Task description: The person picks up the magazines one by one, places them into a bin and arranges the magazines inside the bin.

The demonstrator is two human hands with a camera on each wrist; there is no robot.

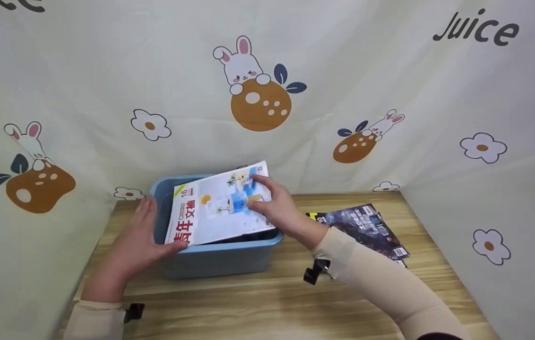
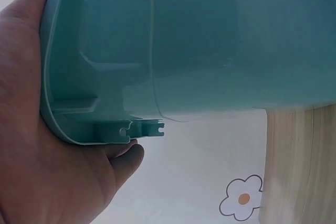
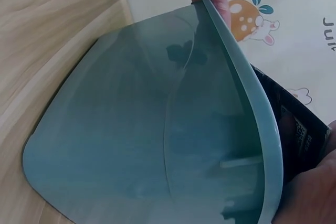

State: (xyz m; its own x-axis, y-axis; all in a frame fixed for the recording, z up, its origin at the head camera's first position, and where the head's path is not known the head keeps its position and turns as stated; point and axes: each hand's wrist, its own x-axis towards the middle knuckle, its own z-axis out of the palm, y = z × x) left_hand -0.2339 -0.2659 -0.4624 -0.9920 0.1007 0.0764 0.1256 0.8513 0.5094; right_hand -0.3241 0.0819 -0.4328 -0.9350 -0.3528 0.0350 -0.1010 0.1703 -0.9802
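Observation:
A magazine [image 1: 220,208] with a pale cover, red title characters and a beach drink picture lies tilted over the top of a blue plastic bin [image 1: 220,262]. My right hand [image 1: 281,208] holds the magazine by its right edge, thumb and index finger on the cover. In the right wrist view, a dark printed surface [image 3: 296,124] shows between the bin's rim and that hand. My left hand [image 1: 137,241] grips the bin's front left corner, its thumb by the magazine's lower left corner. The left wrist view shows fingers [image 2: 128,163] bent under the rim. The bin's inside is mostly hidden.
Dark-covered magazines [image 1: 362,231] lie in a pile on the wood-grain table [image 1: 286,302], right of the bin and beyond my right forearm. A pale curtain [image 1: 182,94] printed with rabbits, oranges and flowers encloses the table at the back and both sides.

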